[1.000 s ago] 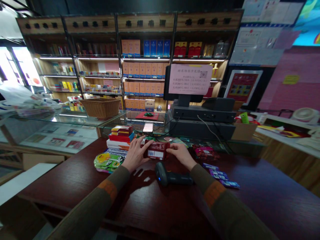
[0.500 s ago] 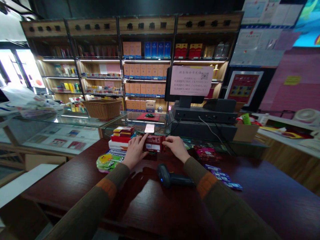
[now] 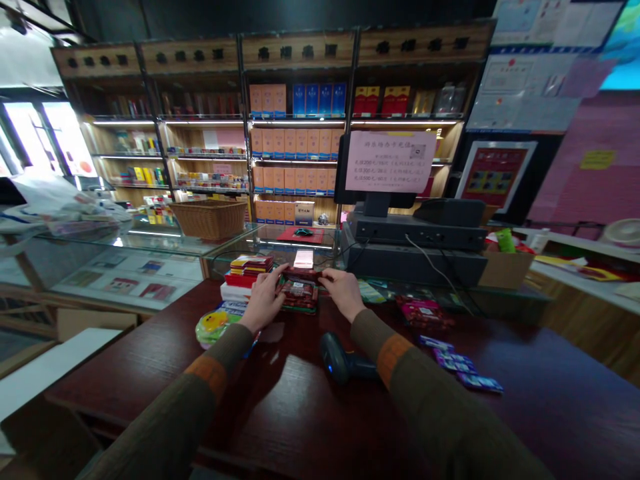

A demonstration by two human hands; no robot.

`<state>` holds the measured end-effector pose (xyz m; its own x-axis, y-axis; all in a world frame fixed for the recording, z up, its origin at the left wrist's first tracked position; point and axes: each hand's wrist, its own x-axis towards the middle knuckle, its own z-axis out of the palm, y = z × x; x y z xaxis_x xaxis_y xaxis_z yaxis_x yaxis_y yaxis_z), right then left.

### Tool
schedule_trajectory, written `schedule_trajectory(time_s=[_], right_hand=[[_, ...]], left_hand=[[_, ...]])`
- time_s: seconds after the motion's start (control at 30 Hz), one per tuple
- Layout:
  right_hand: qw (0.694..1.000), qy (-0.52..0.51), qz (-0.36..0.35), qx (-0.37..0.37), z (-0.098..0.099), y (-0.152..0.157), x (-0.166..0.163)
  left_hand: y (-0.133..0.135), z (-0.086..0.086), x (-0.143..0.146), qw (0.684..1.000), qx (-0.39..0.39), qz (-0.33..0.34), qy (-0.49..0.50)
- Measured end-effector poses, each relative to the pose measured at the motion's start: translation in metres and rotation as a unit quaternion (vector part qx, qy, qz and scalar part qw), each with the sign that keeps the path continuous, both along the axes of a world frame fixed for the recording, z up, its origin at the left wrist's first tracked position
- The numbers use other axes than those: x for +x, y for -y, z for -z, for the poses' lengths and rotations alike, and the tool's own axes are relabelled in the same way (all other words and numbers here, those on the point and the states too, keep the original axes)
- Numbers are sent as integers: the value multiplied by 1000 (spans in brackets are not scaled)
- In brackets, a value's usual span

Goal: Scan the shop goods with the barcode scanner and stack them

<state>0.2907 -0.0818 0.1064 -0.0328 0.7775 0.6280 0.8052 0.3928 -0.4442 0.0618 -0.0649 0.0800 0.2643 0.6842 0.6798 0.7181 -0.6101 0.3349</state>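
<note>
Between my hands is a dark red snack packet (image 3: 303, 273), tipped so that mostly a narrow edge faces me. My left hand (image 3: 265, 298) has its fingers closed on the packet's left end. At the other end, my right hand (image 3: 344, 292) pinches the right corner. Just below it lies another dark red packet with green edging (image 3: 299, 297). A black barcode scanner (image 3: 336, 359) rests on the wooden counter nearer to me, its blue light on. Left of my left hand are a stack of red and yellow packs (image 3: 249, 265) and a green bag with a yellow duck (image 3: 214, 325).
On the right lie a red-pink packet (image 3: 425, 311) and several small purple packets (image 3: 456, 362). The till (image 3: 415, 247) with its screen stands behind them. A wicker basket (image 3: 209, 220) sits on the glass case, with lit shelves farther back.
The red packet has tipped from showing its barcode side to nearly edge-on, uncovering the packet beneath. My right hand has shifted slightly left relative to the scanner. The whole view has moved a little.
</note>
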Motion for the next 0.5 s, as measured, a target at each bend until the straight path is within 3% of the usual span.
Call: schedule_trajectory(time_s=[0.3,0.5], right_hand=[[998,-6,-54,-21,32,-23,-2],[997,27,-68,-37,44,-31,0]], left_hand=[[-9,22,-10,997,-54,55,21],[-13,31,-15,997,-58,57,-6]])
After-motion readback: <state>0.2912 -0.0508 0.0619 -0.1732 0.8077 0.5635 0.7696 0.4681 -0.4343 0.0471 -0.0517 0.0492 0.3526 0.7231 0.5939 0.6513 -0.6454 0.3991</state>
